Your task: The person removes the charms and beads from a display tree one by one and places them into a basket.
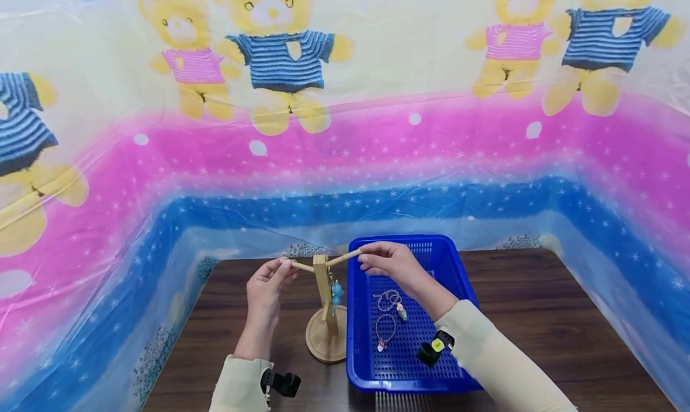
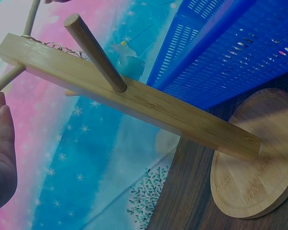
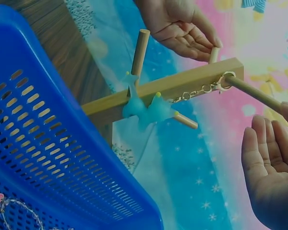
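A wooden stand (image 1: 321, 283) with a round base and several pegs stands upright on the table. My left hand (image 1: 264, 295) pinches the end of its upper left peg between thumb and fingers. With thumb and fingertips my right hand (image 1: 396, 268) pinches the tip of the opposite upper peg (image 3: 254, 92); its other fingers are loosely bent. A keychain with a light blue figure (image 3: 151, 110) hangs by its ring and chain from that right peg, close to the post. Lower on the post, another peg (image 2: 96, 52) sticks out bare.
Just right of the stand is a blue plastic basket (image 1: 353, 358) with slotted walls. Inside it lie a beaded bracelet (image 1: 385, 325) with a pink-and-white charm and another beaded loop (image 1: 389, 300) with pastel beads. A printed bear cloth (image 1: 377, 154) surrounds the dark wooden table (image 1: 539, 316).
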A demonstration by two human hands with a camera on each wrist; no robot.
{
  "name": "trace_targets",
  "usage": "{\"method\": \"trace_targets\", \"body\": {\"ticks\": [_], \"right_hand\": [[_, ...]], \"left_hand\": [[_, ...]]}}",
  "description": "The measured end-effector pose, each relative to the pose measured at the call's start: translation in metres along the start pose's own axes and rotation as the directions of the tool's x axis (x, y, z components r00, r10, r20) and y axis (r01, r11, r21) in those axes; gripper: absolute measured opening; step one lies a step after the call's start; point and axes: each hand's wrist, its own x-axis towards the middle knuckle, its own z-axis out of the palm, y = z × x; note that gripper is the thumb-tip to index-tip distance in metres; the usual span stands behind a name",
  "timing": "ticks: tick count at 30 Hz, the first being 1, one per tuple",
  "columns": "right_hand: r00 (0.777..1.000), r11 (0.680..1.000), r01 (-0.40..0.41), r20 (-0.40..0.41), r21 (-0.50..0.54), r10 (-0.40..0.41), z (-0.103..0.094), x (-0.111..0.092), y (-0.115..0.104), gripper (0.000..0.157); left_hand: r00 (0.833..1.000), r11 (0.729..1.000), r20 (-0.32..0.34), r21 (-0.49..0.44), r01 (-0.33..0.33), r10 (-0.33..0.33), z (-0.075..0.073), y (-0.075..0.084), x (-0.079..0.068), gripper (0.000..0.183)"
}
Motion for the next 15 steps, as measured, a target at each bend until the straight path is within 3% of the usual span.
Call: {"method": "trace_targets", "body": {"ticks": [15], "right_hand": [[0.999, 0.998, 0.037, -0.008, -0.041, -0.038, 0.0059, 0.004, -0.0073, 0.031]], "left_hand": [[1.0, 0.999, -0.005, -0.028, 0.019, -0.019, 0.0011, 0.0023, -0.0007, 0.031]]}}
